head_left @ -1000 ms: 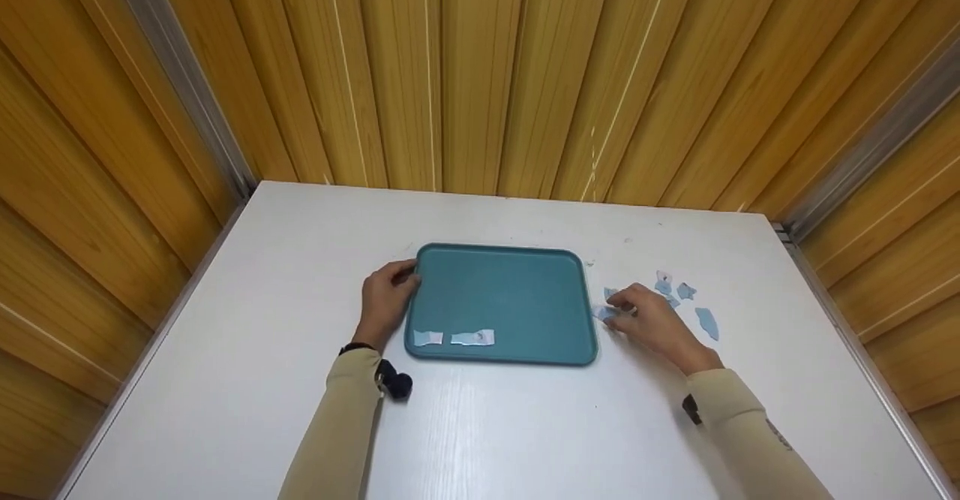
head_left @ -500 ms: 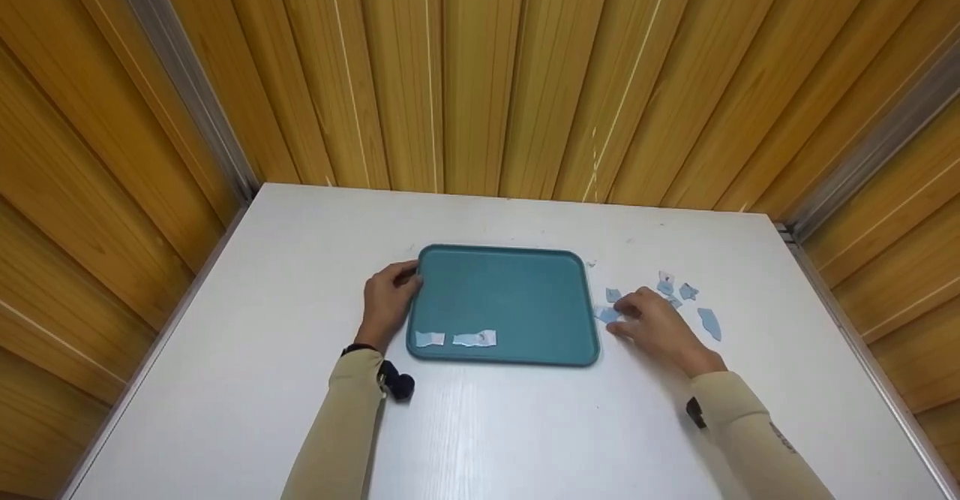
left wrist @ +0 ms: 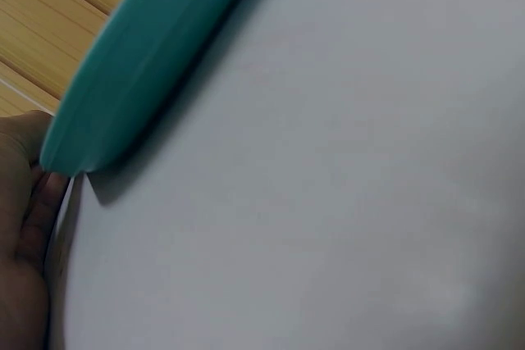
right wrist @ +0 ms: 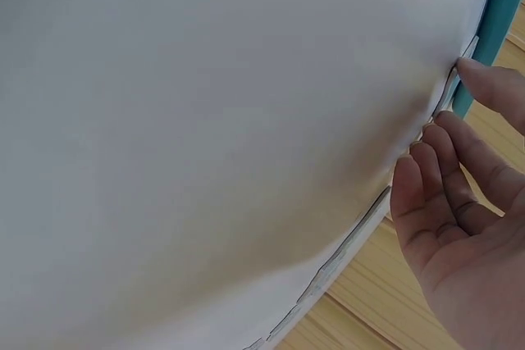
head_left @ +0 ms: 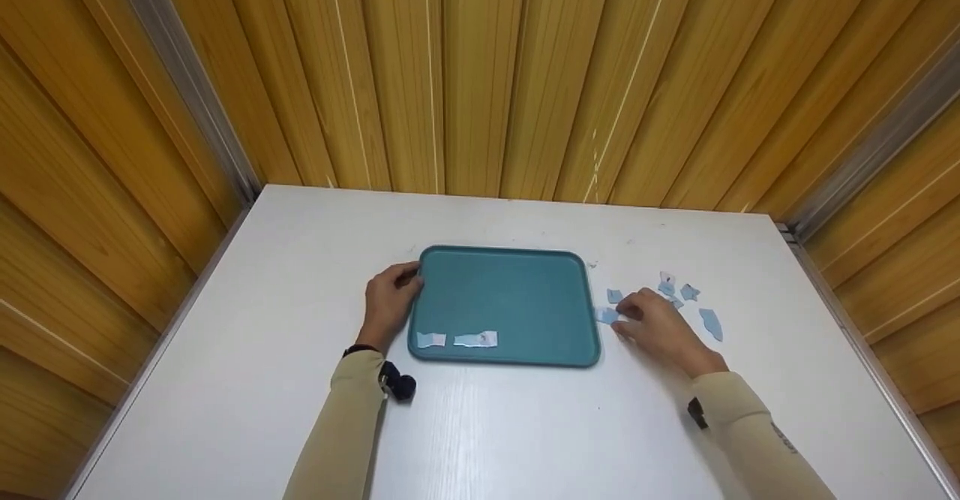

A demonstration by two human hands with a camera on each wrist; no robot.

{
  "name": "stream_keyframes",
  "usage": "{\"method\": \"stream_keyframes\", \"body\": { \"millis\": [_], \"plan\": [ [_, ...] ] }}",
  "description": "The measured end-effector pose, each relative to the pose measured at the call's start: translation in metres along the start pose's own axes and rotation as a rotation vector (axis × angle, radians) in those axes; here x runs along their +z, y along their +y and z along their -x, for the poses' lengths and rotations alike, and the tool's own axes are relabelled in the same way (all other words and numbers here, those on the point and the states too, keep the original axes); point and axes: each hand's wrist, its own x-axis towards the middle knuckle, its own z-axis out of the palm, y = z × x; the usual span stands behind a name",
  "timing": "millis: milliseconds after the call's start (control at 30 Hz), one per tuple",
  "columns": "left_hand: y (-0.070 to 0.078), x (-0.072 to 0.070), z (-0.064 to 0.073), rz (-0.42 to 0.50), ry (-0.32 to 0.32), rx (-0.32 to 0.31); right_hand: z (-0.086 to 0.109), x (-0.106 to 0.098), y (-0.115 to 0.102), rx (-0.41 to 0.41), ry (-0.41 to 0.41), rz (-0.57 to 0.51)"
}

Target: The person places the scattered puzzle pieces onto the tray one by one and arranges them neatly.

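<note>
Blue-green tray (head_left: 502, 297) sits on a white table (head_left: 525, 440).
The left hand (head_left: 388, 303) clamps the tray's left edge between thumb and fingers; a tug could make the tray slide. In the tray's near left corner lies a short paper strip (head_left: 431, 340), with a longer paper strip (head_left: 472, 340) just beside it; a bump could shift both. By the right rim lies a pale blue scrap (head_left: 607, 315), with a small scrap (head_left: 614, 296) just behind it. The right hand (head_left: 660, 327) has thumb and first finger a little apart at the pale blue scrap; I cannot tell if they pinch it. That thin paper may slip away or get poked under the rim. Farther right, a bunch of scraps (head_left: 667, 288) and a long scrap (head_left: 710, 324) could get knocked by the knuckles.
</note>
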Motion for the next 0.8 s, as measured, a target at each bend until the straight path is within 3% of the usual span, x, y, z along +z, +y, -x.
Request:
{"method": "stream_keyframes", "body": {
  "millis": [233,800],
  "plan": [
    [-0.0002,0.0003,0.0006,-0.004,-0.004,0.017,-0.0012,-0.0002,0.0009,-0.061,0.014,0.019],
    [0.0002,0.0005,0.0,-0.007,-0.01,-0.013,-0.0012,-0.0022,0.0006,0.012,-0.002,0.0]
  ]
}}
